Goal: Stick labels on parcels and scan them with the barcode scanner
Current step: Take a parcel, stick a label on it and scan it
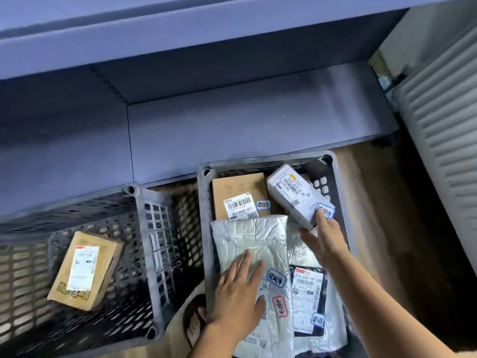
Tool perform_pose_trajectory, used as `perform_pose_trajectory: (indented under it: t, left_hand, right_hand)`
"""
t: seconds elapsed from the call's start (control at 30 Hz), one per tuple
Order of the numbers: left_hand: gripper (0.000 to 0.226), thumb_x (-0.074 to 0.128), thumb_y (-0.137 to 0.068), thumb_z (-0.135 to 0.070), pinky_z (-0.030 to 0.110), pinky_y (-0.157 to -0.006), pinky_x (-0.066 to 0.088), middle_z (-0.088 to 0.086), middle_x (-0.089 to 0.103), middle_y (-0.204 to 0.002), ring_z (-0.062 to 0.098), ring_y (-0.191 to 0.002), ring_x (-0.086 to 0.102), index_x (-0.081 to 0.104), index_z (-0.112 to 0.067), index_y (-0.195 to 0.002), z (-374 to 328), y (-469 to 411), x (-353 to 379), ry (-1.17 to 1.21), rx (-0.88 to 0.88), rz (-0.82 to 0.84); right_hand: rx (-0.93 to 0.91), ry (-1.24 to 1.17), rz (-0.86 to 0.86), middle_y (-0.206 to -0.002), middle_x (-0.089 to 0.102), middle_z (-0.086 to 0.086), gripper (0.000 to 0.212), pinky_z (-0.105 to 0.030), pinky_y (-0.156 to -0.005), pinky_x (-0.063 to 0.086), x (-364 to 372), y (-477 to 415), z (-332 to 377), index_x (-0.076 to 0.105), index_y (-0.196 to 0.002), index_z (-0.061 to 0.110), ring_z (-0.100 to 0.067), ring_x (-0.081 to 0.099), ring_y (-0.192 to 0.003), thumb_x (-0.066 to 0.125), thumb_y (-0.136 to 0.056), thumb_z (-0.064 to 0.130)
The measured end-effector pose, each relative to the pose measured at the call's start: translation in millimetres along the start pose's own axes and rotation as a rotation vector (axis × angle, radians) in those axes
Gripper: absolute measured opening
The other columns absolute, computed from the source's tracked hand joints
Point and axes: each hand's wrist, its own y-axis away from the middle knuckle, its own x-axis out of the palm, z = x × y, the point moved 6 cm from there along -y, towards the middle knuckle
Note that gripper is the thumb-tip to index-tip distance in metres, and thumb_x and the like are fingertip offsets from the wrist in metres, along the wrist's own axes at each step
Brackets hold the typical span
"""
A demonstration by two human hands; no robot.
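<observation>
Our left hand point(240, 288) lies flat and open on a silver mailer point(255, 236); our right hand point(322, 239) grips a white box point(291, 192) at the far right corner of the crate point(265, 161). Parcels here bear stickers point(275, 277); no scanner shows, so we judge scanning remains.

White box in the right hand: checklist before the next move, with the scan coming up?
1. Right hand grips the white box at its near end: ok.
2. Blue sticker is on the box, with the thumb at its edge: ok.
3. Barcode label on the box faces up, uncovered: ok.
4. Left hand is free, resting flat on the silver mailer: ok.
5. Barcode scanner within reach: cannot tell, none in view.
6. White box is lifted free of the parcels under it: cannot tell.
</observation>
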Motion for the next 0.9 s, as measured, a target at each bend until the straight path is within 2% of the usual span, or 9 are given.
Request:
perform_pose_trajectory:
  t: [0.07, 0.17, 0.23, 0.3, 0.37, 0.47, 0.6, 0.73, 0.9]
  left_hand:
    - [0.062, 0.035, -0.075, -0.047, 0.035, -0.093, 0.048, 0.006, 0.046, -0.143, 0.023, -0.124, 0.053, 0.047, -0.026, -0.132, 1.8, 6.1, -0.7, 0.052, -0.034, 0.073]
    - [0.062, 0.037, -0.095, -0.037, 0.038, -0.117, 0.013, 0.003, -0.007, -0.159, 0.022, -0.147, 0.004, 0.011, -0.027, -0.151, 5.2, 15.5, -6.5, 0.054, -0.02, 0.092]
    - [0.065, 0.036, -0.098, -0.036, 0.036, -0.118, 0.006, -0.002, -0.018, -0.158, 0.019, -0.146, -0.004, 0.001, -0.027, -0.151, 12.9, 26.4, -17.4, 0.075, -0.085, 0.055]
    - [0.065, 0.037, -0.098, -0.036, 0.037, -0.117, 0.01, -0.002, -0.015, -0.158, 0.02, -0.146, 0.0, 0.0, -0.028, -0.151, 20.4, 38.3, -31.3, 0.104, -0.132, 0.001]
    - [0.066, 0.038, -0.098, -0.036, 0.038, -0.117, 0.011, -0.003, -0.013, -0.159, 0.021, -0.146, 0.004, 0.001, -0.029, -0.151, 31.7, 60.7, -50.9, 0.15, -0.191, -0.028]
    - [0.063, 0.036, -0.098, -0.039, 0.037, -0.117, 0.014, -0.006, -0.008, -0.159, 0.02, -0.145, 0.007, 0.004, -0.031, -0.151, 59.8, 99.8, -79.4, 0.218, -0.266, -0.144]
    - [0.062, 0.036, -0.097, -0.041, 0.037, -0.114, 0.021, -0.005, 0.0, -0.16, 0.021, -0.143, 0.015, 0.008, -0.029, -0.151, 127.7, 149.4, -89.8, 0.262, -0.407, -0.186]
    - [0.064, 0.039, -0.096, -0.042, 0.037, -0.113, 0.026, -0.003, 0.003, -0.16, 0.024, -0.142, 0.018, 0.009, -0.027, -0.151, 212.2, 187.4, -63.7, 0.313, -0.528, -0.069]
    - [0.065, 0.039, -0.096, -0.043, 0.034, -0.113, 0.026, -0.005, 0.006, -0.159, 0.021, -0.142, 0.018, 0.009, -0.027, -0.151, 313.3, 236.1, -49.8, 0.321, -0.492, -0.057]
  right_hand:
    - [0.06, 0.012, 0.045, -0.1, 0.053, -0.01, 0.025, -0.028, -0.068, 0.046, -2.2, 8.9, -0.7, 0.052, -0.108, 0.012, -0.022, 0.054, -0.082, 0.046, -0.098, 0.034]
    - [0.144, 0.039, 0.027, -0.118, 0.047, -0.003, 0.037, -0.037, -0.09, 0.048, -7.9, 29.6, -2.0, 0.043, -0.126, 0.016, -0.028, 0.059, -0.102, 0.051, -0.096, 0.037]
    - [0.14, 0.149, -0.02, -0.118, 0.047, -0.006, 0.043, -0.042, -0.093, 0.047, -11.5, 45.6, -4.1, 0.039, -0.13, 0.014, -0.029, 0.058, -0.103, 0.056, -0.094, 0.032]
    - [0.055, 0.37, -0.106, -0.101, 0.051, -0.013, 0.03, -0.044, -0.085, 0.046, -14.1, 60.6, -3.0, 0.045, -0.116, 0.009, -0.028, 0.055, -0.091, 0.058, -0.092, 0.022]
    - [-0.07, 0.567, -0.201, -0.086, 0.047, -0.016, 0.02, -0.037, -0.072, 0.037, -4.4, 87.8, 6.6, 0.047, -0.095, 0.009, -0.025, 0.046, -0.08, 0.057, -0.084, 0.023]
    - [-0.224, 0.705, -0.243, -0.112, 0.052, -0.025, 0.048, -0.039, -0.086, 0.037, 35.2, 137.3, 19.2, 0.052, -0.115, 0.001, -0.034, 0.051, -0.102, 0.058, -0.08, 0.033]
    - [-0.378, 0.766, -0.046, -0.134, 0.044, -0.024, 0.054, -0.042, -0.104, 0.033, 124.2, 202.3, 11.8, 0.041, -0.134, -0.003, -0.038, 0.044, -0.121, 0.061, -0.088, 0.017]
    - [-0.387, 0.821, 0.176, -0.133, 0.043, -0.015, 0.052, -0.041, -0.106, 0.036, 207.0, 242.8, -37.7, 0.04, -0.135, 0.004, -0.031, 0.046, -0.123, 0.063, -0.089, 0.015]
    - [-0.333, 0.944, 0.262, -0.13, 0.044, -0.011, 0.056, -0.041, -0.102, 0.041, 292.4, 277.2, -110.4, 0.04, -0.136, 0.009, -0.028, 0.049, -0.119, 0.065, -0.088, 0.024]
